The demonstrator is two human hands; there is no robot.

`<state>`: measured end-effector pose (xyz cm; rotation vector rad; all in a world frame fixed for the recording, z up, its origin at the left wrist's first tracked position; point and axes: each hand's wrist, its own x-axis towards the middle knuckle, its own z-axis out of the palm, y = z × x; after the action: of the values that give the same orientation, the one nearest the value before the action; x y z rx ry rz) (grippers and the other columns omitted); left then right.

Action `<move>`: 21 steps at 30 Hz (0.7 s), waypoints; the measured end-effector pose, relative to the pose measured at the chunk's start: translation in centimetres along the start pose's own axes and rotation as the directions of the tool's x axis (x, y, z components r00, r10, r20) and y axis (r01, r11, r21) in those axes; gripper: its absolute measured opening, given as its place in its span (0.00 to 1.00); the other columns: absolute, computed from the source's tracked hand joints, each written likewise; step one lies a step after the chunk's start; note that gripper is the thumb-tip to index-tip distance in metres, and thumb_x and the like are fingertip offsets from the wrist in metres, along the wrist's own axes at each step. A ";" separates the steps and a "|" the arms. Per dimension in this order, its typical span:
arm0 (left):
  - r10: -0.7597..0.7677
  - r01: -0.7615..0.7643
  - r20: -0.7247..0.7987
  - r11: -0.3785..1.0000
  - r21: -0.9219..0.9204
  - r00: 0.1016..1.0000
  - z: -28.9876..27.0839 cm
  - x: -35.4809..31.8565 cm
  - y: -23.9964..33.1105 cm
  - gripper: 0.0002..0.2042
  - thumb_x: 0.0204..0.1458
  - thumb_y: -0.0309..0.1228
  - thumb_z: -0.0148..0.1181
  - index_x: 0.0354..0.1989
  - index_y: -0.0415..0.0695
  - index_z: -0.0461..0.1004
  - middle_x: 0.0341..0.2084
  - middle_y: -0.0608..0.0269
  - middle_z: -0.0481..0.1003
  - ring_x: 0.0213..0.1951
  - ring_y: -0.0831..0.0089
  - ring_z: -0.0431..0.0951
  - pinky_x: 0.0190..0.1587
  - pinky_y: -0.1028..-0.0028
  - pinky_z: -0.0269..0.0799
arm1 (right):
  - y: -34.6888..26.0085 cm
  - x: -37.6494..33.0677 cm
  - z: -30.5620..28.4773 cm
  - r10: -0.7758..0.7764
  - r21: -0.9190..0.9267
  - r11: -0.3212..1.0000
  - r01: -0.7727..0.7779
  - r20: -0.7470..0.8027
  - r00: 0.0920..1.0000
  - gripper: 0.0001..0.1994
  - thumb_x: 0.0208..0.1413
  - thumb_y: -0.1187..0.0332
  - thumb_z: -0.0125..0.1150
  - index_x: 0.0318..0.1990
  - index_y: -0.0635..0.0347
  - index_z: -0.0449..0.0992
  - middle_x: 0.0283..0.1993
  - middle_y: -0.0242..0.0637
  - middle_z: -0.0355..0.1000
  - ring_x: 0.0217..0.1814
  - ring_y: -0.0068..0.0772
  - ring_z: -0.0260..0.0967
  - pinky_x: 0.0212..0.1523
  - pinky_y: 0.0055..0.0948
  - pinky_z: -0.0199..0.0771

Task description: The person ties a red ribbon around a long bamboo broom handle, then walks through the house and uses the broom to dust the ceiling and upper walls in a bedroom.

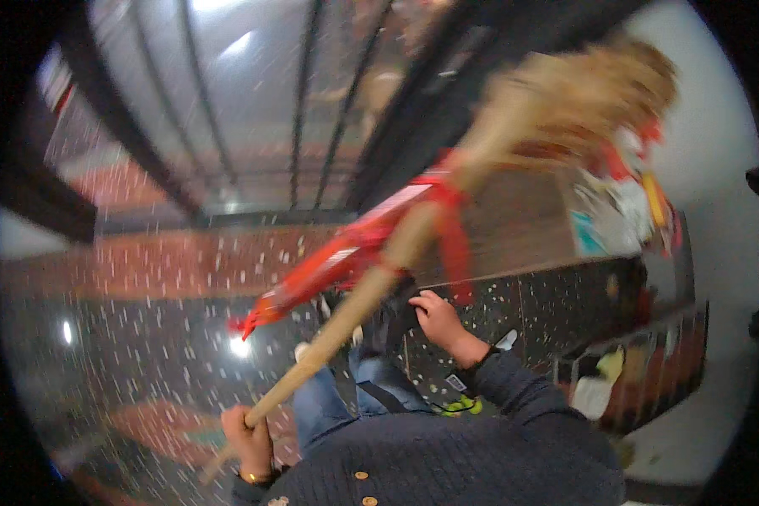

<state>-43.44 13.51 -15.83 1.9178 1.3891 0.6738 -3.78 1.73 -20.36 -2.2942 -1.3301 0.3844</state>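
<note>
My left hand [249, 443] is closed round the lower part of a pale wooden broom handle [337, 329]. The handle slants up to the right across my body, its lower tip passing beyond my fist. A bushy straw broom head [578, 105], smeared by motion, is at the upper right. Red shiny plastic [346, 244] hangs along the handle and is wrapped near the bristles. My right hand [438, 319] has its fingers bent against a dark, limp-looking thing [390, 319] behind the handle; its kind is unclear.
Dark metal bars [304, 110] of a gate or window stand ahead, over a reddish ledge [156, 261]. The dark speckled floor [177, 346] stretches below. At right are a wire rack [649, 371] and a heap of colourful bags [624, 202] on a brown surface, beside a pale wall [717, 110].
</note>
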 end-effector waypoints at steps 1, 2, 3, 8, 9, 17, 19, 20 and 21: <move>-0.028 0.027 -0.026 0.999 -0.028 0.999 -0.6 -0.4 0.0 0.12 0.47 0.25 0.59 0.20 0.41 0.61 0.18 0.59 0.60 0.27 0.61 0.59 0.31 0.66 0.54 | -1.4 -0.7 -3.5 -0.036 0.066 0.997 0.032 0.052 0.998 0.11 0.46 0.78 0.51 0.36 0.60 0.78 0.42 0.45 0.73 0.45 0.51 0.69 0.44 0.40 0.71; -0.066 0.063 -0.050 0.996 -0.058 0.997 -1.4 -0.6 -0.4 0.12 0.49 0.25 0.59 0.21 0.41 0.61 0.19 0.61 0.59 0.28 0.63 0.59 0.31 0.67 0.54 | -2.8 -1.6 -6.8 -0.067 0.087 0.994 0.064 0.028 0.997 0.11 0.44 0.79 0.51 0.35 0.60 0.78 0.41 0.45 0.73 0.45 0.50 0.70 0.43 0.39 0.71; -0.072 0.069 -0.033 0.993 -0.094 0.997 -2.1 -0.7 -0.6 0.12 0.49 0.26 0.59 0.20 0.41 0.61 0.18 0.61 0.59 0.27 0.64 0.59 0.31 0.68 0.54 | -3.6 -2.3 -10.4 -0.113 0.112 0.988 0.109 0.025 0.993 0.12 0.43 0.80 0.51 0.34 0.59 0.78 0.39 0.45 0.73 0.44 0.49 0.70 0.43 0.39 0.71; -0.023 0.019 -0.030 0.990 -0.138 0.999 -4.4 -0.8 -2.1 0.14 0.52 0.31 0.61 0.22 0.38 0.65 0.16 0.74 0.57 0.22 0.82 0.53 0.23 0.76 0.50 | -2.1 -6.4 -26.6 -0.081 0.112 0.983 0.145 -0.444 0.892 0.12 0.41 0.84 0.49 0.26 0.60 0.79 0.31 0.39 0.72 0.37 0.36 0.70 0.37 0.29 0.69; -0.057 0.050 -0.019 0.963 -0.264 0.998 -5.0 -1.4 -2.2 0.15 0.52 0.33 0.61 0.20 0.38 0.65 0.14 0.75 0.58 0.20 0.82 0.53 0.22 0.76 0.50 | -1.1 -8.1 -29.9 0.031 0.183 0.979 0.089 -0.568 0.822 0.11 0.46 0.83 0.48 0.25 0.59 0.78 0.28 0.32 0.70 0.30 0.27 0.65 0.32 0.26 0.66; -0.071 0.133 0.324 0.975 -0.176 0.943 -8.2 -3.6 1.2 0.17 0.51 0.31 0.61 0.15 0.41 0.62 0.12 0.77 0.57 0.19 0.85 0.54 0.19 0.77 0.49 | 19.8 -9.8 -49.9 0.708 0.589 0.446 0.674 -0.693 0.136 0.17 0.62 0.73 0.38 0.53 0.61 0.71 0.49 0.45 0.71 0.45 0.40 0.72 0.46 0.33 0.74; -0.171 0.277 0.490 0.949 -0.153 0.855 -8.5 -4.0 2.0 0.17 0.51 0.33 0.61 0.15 0.42 0.64 0.12 0.77 0.59 0.18 0.86 0.56 0.19 0.78 0.52 | 24.1 -8.5 -50.7 0.463 0.486 0.854 0.186 -0.873 0.155 0.14 0.61 0.68 0.45 0.47 0.65 0.73 0.44 0.51 0.73 0.42 0.43 0.72 0.42 0.40 0.73; -0.146 0.295 0.566 0.938 -0.181 0.811 -8.5 -4.2 2.5 0.17 0.51 0.34 0.61 0.15 0.42 0.65 0.12 0.77 0.60 0.18 0.86 0.57 0.19 0.78 0.52 | 25.6 -8.0 -50.1 0.223 0.059 0.773 -0.632 -0.957 0.183 0.14 0.60 0.66 0.49 0.44 0.67 0.73 0.41 0.53 0.73 0.40 0.44 0.73 0.39 0.43 0.72; -0.137 0.332 0.648 0.925 -0.187 0.749 -8.6 -4.1 3.0 0.17 0.52 0.34 0.61 0.15 0.43 0.65 0.12 0.77 0.60 0.18 0.85 0.57 0.19 0.78 0.52 | 26.8 -7.5 -49.2 0.074 -0.211 0.767 -0.606 -0.909 0.410 0.13 0.59 0.65 0.50 0.41 0.68 0.73 0.38 0.55 0.73 0.38 0.46 0.73 0.36 0.44 0.70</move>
<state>-49.13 10.85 -8.05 1.4853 1.0018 0.0720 34.71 -28.45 7.94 -2.5478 -0.3683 -1.0914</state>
